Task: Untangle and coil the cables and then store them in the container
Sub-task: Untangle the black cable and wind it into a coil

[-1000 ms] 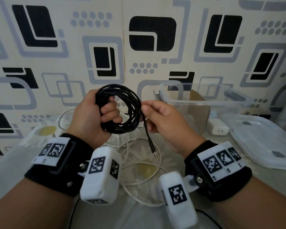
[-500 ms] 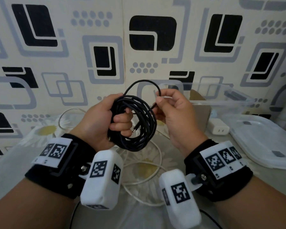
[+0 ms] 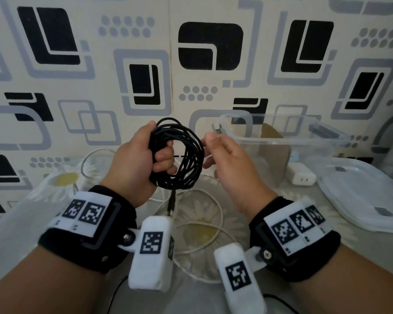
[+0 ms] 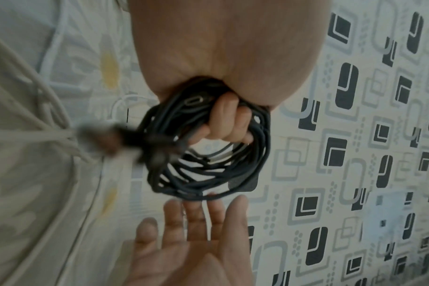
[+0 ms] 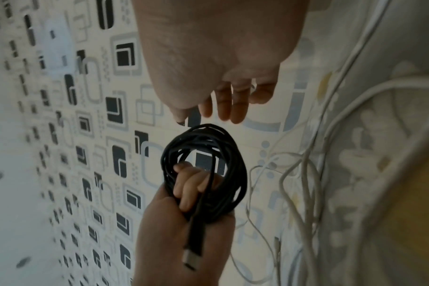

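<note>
**Black coil gripped, one plug dangling**

Head view: black cable wound into a loose coil, clenched in left hand above the table, one plug hanging below. Right hand just beside the coil, fingers relaxed, gripping nothing. Clear container close by to the right, lid off and lying beside it; white cable sprawled on the cloth, not yet coiled.

Left wrist view: fingers curled through the loops, right palm spread just past the coil's far edge (much blur near the plug).

Right wrist view: plug end loose across the left palm, nothing tying it down.

Likely trouble: no wrap holding the turns, so loops springing apart once released into the container; dangling plug catching the rim or snagging the white cable.
</note>
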`<action>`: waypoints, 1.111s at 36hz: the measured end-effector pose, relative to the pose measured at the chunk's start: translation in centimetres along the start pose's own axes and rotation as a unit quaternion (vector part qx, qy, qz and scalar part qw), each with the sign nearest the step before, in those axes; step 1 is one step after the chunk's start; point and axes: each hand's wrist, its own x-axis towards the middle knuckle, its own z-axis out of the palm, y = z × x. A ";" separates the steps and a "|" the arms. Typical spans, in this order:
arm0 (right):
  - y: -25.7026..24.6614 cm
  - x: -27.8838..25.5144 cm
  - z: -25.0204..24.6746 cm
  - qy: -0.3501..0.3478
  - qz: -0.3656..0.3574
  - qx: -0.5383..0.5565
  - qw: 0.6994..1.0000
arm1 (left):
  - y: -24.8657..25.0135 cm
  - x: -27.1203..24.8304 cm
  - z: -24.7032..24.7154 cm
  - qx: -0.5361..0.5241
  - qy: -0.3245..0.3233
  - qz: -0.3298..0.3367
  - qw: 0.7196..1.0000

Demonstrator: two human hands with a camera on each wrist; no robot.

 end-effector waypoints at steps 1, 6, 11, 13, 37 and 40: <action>0.1 0.0 0.0 0.020 -0.029 -0.011 0.999 | -0.1 0.1 0.0 0.000 0.014 0.011 1.000; 0.0 -0.5 0.1 -0.041 -0.098 -0.012 0.994 | -0.4 0.3 -0.2 0.034 0.069 0.068 0.995; 0.5 -0.7 0.8 -0.133 -0.048 -0.016 0.990 | -0.7 0.1 0.1 0.073 0.045 0.091 0.992; 0.8 -0.6 0.8 -0.138 -0.040 -0.017 0.989 | -0.8 0.1 0.1 0.075 0.040 0.094 0.992; 0.3 -0.6 -0.3 -0.343 0.066 0.087 0.933 | -0.2 0.6 -1.2 0.104 0.172 0.159 0.967; 0.0 -0.7 -0.8 -0.388 0.080 0.118 0.911 | 0.2 0.7 -1.3 0.068 0.186 0.159 0.967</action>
